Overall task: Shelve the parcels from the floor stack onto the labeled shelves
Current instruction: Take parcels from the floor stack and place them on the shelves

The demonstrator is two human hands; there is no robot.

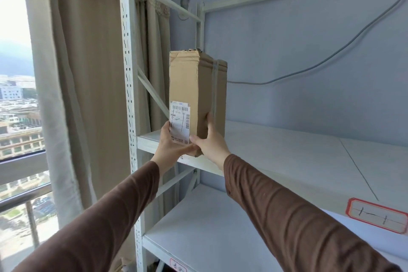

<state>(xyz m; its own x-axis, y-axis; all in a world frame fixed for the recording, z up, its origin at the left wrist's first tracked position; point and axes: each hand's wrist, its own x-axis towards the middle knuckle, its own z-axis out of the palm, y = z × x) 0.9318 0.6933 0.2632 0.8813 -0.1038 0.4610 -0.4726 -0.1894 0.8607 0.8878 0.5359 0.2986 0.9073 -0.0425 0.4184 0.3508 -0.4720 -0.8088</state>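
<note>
While brown sleeves [123, 212] reach up, the cardboard parcel [194, 99] is gripped low down by both hands: left hand [171, 146] cupped under its labelled face, right hand [209, 141] wrapped round the corner. It's stood upright at the shelf's [287, 152] left front edge, curtain [88, 73] seen behind.

Bright daylight comes in from the window [17, 86] at the left, where the sky is nearly blown out. The white shelves [276, 152] are evenly lit, with soft shadows. Wide-angle distortion bends the upright post [129, 95]. The shelf label [377, 215] looks slightly blurred, perhaps from motion.
</note>
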